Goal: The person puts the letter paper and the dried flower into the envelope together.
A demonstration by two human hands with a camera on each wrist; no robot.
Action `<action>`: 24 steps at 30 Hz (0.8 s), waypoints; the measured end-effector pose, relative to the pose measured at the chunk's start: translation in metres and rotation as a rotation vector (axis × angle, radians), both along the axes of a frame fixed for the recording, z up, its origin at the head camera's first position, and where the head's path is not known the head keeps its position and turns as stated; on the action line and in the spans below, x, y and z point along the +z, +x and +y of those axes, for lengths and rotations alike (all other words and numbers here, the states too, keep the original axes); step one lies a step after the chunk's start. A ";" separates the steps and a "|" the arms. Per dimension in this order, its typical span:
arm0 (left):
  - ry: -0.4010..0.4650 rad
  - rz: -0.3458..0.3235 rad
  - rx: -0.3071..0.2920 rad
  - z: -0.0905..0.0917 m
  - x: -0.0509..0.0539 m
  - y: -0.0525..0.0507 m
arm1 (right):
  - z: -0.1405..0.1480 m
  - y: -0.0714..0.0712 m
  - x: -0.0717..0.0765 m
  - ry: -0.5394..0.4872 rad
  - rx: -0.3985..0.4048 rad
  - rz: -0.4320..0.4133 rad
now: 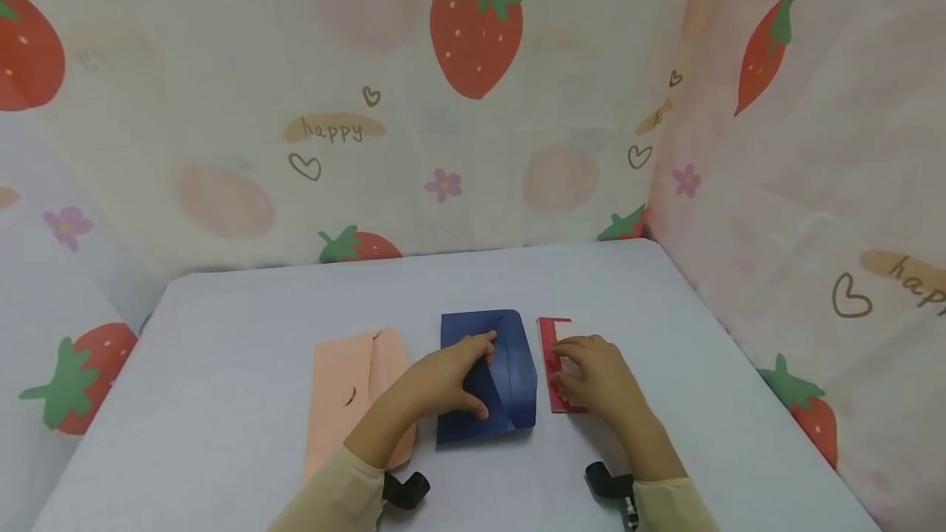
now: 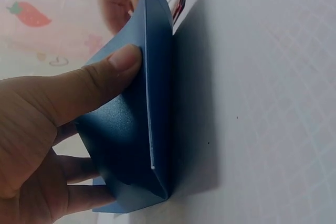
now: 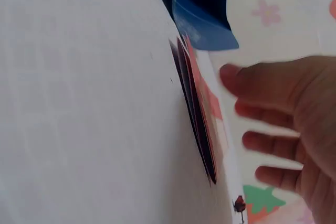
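Note:
A dark blue envelope [image 1: 523, 376] lies at the middle of the white table, with its flap edge toward the right. My left hand [image 1: 447, 380] holds it, the thumb [image 2: 123, 61] on its face and other fingers partly hidden by the blue paper in the left wrist view. The envelope's side bulges slightly apart in that view. Just to the right is a small red and pale folded card [image 1: 548, 368], whose several layers fan out a little in the right wrist view. Over this card hovers my right hand [image 1: 594, 376], fingers loosely bent, a gap between them and the card [image 3: 199, 108].
Left of the blue envelope, partly under my left forearm, lies a peach envelope [image 1: 336, 384] with a small dark curved mark. Black devices [image 1: 405, 489] sit at both wrists. Strawberry-print cloth [image 1: 473, 130] hangs behind and beside the white table [image 1: 244, 335].

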State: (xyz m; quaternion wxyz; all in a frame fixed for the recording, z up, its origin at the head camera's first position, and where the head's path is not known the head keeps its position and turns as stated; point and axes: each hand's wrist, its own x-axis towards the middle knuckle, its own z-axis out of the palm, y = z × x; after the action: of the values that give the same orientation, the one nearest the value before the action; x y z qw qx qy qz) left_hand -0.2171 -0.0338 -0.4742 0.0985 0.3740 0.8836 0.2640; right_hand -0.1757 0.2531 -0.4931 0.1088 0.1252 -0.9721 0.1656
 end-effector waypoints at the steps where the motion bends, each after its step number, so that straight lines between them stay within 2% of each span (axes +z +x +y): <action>1: -0.002 0.001 -0.002 0.000 0.000 0.000 | 0.002 0.000 0.000 0.003 -0.025 -0.021; 4: -0.006 -0.003 -0.005 0.000 0.001 0.001 | 0.005 0.001 -0.001 0.020 -0.082 -0.078; 8: -0.008 -0.012 -0.001 0.000 0.003 0.001 | 0.006 0.000 -0.001 0.035 -0.112 -0.119; 16: 0.006 -0.020 -0.001 0.000 0.004 0.002 | 0.005 0.003 0.002 0.043 -0.146 -0.136; 21: 0.003 -0.033 0.008 0.000 0.004 0.003 | 0.004 0.005 0.004 0.055 -0.224 -0.130; 24: -0.006 -0.034 0.012 0.001 0.004 0.003 | 0.002 0.006 0.004 0.048 -0.281 -0.157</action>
State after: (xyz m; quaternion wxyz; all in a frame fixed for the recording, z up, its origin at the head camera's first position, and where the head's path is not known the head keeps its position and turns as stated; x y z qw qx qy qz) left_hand -0.2143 -0.0331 -0.4706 0.1132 0.3638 0.8848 0.2683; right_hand -0.1694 0.2550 -0.4891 0.0516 -0.0228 -0.9892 0.1349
